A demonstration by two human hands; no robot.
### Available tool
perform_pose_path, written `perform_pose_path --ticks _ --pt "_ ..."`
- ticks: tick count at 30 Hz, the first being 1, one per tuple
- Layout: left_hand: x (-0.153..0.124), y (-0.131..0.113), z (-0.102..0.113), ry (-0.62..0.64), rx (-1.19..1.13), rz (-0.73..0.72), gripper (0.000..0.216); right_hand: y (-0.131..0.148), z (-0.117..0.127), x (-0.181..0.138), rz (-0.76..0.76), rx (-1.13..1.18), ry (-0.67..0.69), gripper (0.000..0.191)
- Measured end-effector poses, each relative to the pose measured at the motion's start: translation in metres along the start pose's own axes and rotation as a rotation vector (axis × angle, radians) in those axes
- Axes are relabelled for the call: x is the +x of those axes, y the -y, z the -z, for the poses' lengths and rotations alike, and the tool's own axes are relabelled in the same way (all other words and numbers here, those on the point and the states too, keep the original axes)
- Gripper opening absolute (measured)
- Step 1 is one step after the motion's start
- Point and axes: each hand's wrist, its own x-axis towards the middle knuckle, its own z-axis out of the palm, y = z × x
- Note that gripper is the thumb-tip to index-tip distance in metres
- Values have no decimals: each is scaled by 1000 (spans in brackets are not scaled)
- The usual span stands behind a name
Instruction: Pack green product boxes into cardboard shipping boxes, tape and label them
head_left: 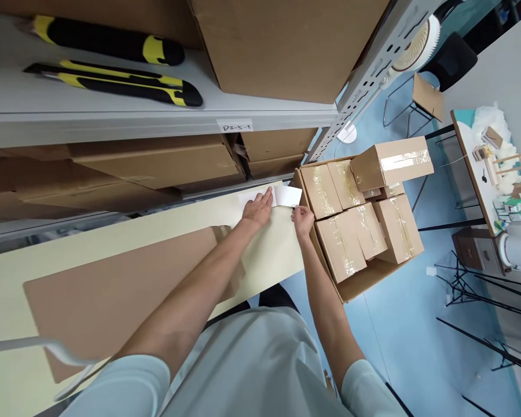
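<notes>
My left hand (257, 208) lies flat, fingers stretched, pressing a white paper strip (288, 196) onto the far end of the cream table (260, 260). My right hand (303, 219) is closed in a pinch on the strip's right edge, at the table's corner. A flattened brown cardboard sheet (113, 295) lies on the table nearer to me. Right beside my right hand stands an open carton (364, 278) packed with several small taped boxes (342, 237), one more taped box (391, 162) resting on top.
A grey metal shelf (113, 110) overhead carries two yellow-and-black utility knives (117, 81) and a big cardboard box (282, 46); more boxes sit on the shelf below. To the right are blue floor, a chair, black stands and a cluttered desk (495, 168).
</notes>
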Motion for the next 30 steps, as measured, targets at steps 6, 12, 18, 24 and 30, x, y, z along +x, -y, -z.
perform_pose_path --ticks 6,12,18,24,30 --pt "17 2 2 35 -2 -6 90 2 0 -4 -45 43 -4 15" --pt "20 1 -1 23 -14 -13 87 3 3 -8 -88 113 -25 16" --pt "18 2 0 14 -15 -19 86 3 4 -20 -99 182 -47 17" --pt "17 -2 3 29 15 -17 88 6 10 -25 -168 231 -56 22" --pt "17 -1 2 27 10 -25 92 25 0 -10 -251 376 158 39"
